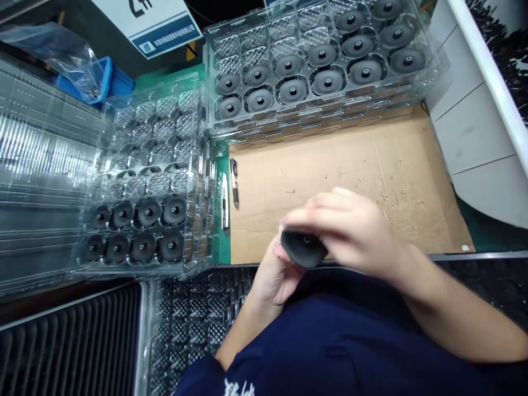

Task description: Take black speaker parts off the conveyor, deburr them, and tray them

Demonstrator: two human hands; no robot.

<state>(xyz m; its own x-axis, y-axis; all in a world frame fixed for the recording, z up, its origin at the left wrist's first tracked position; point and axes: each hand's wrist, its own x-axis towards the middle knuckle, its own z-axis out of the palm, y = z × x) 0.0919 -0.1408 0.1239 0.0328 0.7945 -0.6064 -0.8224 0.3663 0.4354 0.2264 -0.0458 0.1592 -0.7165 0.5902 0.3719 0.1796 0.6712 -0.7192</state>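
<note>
Close to my body, a black cup-shaped part is tilted so that its hollow faces me, with a small pin or hole showing inside. My left hand grips it from below and the left, its thumb at the rim. Over the upper and right side of the part lies my right hand, fingers curled at the rim and slightly smeared by motion. Some of its fingertips are hidden behind the part. Both hands are above the near edge of the cardboard sheet.
Clear plastic trays, one at the back and one at the left, hold several similar black parts. A black pen and a silver-white pen-like tool lie by the cardboard. A blue bin stands back left; a white panel borders the right.
</note>
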